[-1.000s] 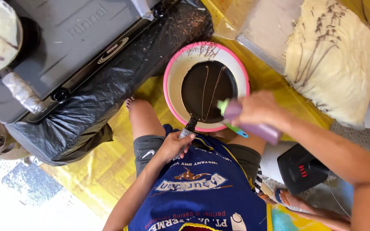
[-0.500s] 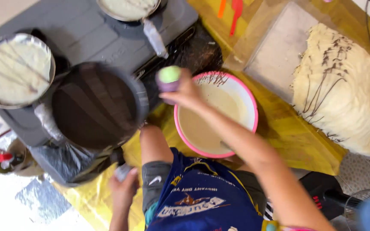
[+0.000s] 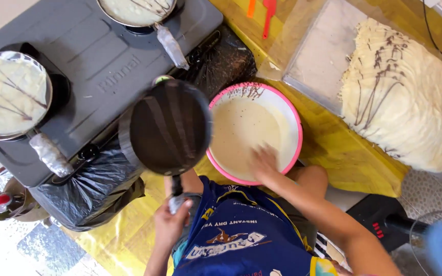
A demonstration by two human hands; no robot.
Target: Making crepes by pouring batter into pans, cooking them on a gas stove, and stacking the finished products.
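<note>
Left hand (image 3: 169, 225) holds pan (image 3: 169, 127) by its handle; right hand (image 3: 263, 159) is in the batter bowl (image 3: 296, 134).

Left hand fisted tight round the wrapped handle, round dark pan raised above it, surface striped with darker lines, partly overlapping the bowl's left rim. Right hand reaches into the round pink-rimmed bowl, fingers blurred at the pale smooth batter (image 3: 241, 128); can't tell how far open or if it holds anything. Beyond the left hand: grey flat stove (image 3: 103, 66) with two metal pans of pale batter with dark drizzle, one far left (image 3: 8, 94), one at top (image 3: 136, 10). Crinkled black plastic bag (image 3: 90, 186) just left of the left hand. Past the right hand, to its right, a stacked heap of thin pale crepes (image 3: 402, 97), brown-streaked, on yellow sheet (image 3: 351, 161).
</note>
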